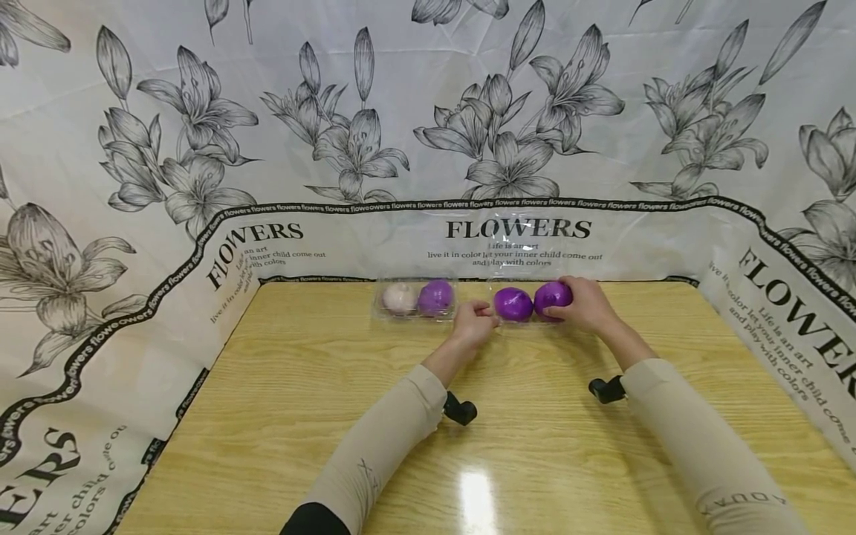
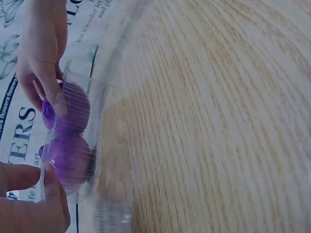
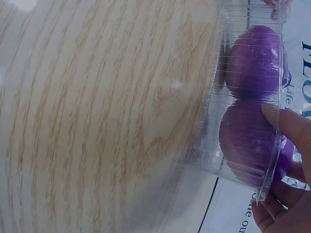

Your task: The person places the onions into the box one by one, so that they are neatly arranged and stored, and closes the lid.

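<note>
Near the back of the table, a clear plastic box (image 1: 518,325) holds two shiny purple balls side by side. My left hand (image 1: 473,327) pinches the box's left rim between thumb and finger, as the left wrist view shows. With my right hand (image 1: 590,303) I grip the right purple ball (image 1: 550,297); in the right wrist view the thumb (image 3: 286,127) reaches over the rim onto it, and the other fingers are partly hidden behind. The left purple ball (image 1: 513,305) sits untouched. Glints above the box suggest a raised clear lid.
Left of my left hand stands another clear plastic box (image 1: 414,315), with a whitish ball (image 1: 399,299) and a purple ball (image 1: 435,297) inside. A flower-printed cloth (image 1: 374,245) rises behind the wooden table (image 1: 321,386) and along both sides.
</note>
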Demonstrator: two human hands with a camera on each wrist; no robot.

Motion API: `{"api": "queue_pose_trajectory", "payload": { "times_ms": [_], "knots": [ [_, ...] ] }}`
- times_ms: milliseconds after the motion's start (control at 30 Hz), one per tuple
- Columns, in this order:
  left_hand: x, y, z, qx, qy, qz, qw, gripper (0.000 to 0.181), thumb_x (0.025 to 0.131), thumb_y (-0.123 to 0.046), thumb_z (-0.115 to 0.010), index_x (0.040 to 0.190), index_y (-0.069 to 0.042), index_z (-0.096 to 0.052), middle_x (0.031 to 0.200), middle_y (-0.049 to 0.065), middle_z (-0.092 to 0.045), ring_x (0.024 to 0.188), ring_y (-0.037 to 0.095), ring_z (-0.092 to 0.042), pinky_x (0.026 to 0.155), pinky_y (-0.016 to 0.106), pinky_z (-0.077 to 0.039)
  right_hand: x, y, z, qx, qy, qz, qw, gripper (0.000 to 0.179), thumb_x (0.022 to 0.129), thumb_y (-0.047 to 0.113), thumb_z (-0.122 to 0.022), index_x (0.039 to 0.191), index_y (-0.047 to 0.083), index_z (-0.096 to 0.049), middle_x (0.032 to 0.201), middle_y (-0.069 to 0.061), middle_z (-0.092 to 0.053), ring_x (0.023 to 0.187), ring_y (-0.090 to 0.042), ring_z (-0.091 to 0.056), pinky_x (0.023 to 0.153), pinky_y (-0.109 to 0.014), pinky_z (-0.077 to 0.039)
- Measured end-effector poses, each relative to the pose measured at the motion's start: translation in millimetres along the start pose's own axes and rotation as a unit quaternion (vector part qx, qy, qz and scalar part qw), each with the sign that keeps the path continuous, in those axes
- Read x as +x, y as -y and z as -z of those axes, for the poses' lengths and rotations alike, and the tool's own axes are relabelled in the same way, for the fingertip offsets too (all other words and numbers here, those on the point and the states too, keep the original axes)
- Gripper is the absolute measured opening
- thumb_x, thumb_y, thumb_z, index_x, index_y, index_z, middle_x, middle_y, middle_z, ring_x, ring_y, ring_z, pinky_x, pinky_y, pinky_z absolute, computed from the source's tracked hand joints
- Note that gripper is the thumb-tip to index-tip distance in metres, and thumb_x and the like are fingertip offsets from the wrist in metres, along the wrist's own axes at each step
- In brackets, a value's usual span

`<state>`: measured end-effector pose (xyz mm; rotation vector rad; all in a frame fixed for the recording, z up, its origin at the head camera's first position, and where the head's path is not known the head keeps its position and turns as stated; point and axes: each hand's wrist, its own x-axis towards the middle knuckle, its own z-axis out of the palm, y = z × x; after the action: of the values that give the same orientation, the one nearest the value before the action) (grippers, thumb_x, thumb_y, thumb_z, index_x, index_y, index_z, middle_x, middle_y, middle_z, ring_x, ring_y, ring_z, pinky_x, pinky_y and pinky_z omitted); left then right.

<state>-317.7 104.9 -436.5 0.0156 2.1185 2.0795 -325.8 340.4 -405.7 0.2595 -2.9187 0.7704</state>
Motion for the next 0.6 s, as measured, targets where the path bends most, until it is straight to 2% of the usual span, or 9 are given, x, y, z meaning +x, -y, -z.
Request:
{"api": "queue_pose_trajectory", "payload": {
  "times_ms": [367,600],
  "knots": [
    [1.5,0.5,0.0,-0.008,0.000,-0.002,1.0000,0.041,0.090,0.010,-0.067,0.130,0.010,-0.057,0.113,0.018,-0.063,0.092,0.018,-0.062,0.085,0.025,-0.059,0.6,-4.3,-4.2,-0.008,0.009,0.010,0.9999,0.075,0.086,0.023,-0.082,0.139,-0.017,-0.047,0.136,-0.039,-0.051,0.126,-0.056,-0.045,0.109,-0.068,-0.041],
    [0.4,1.9,-0.8,0.008,-0.005,-0.002,1.0000,0.040,0.091,0.008,-0.067,0.130,0.009,-0.058,0.113,0.016,-0.064,0.092,0.016,-0.058,0.083,0.024,-0.057,-0.2,-7.2,-7.4,-0.012,0.004,0.010,0.9999,0.078,0.087,0.025,-0.081,0.140,-0.019,-0.044,0.137,-0.040,-0.048,0.127,-0.056,-0.041,0.111,-0.069,-0.038]
  ]
}}
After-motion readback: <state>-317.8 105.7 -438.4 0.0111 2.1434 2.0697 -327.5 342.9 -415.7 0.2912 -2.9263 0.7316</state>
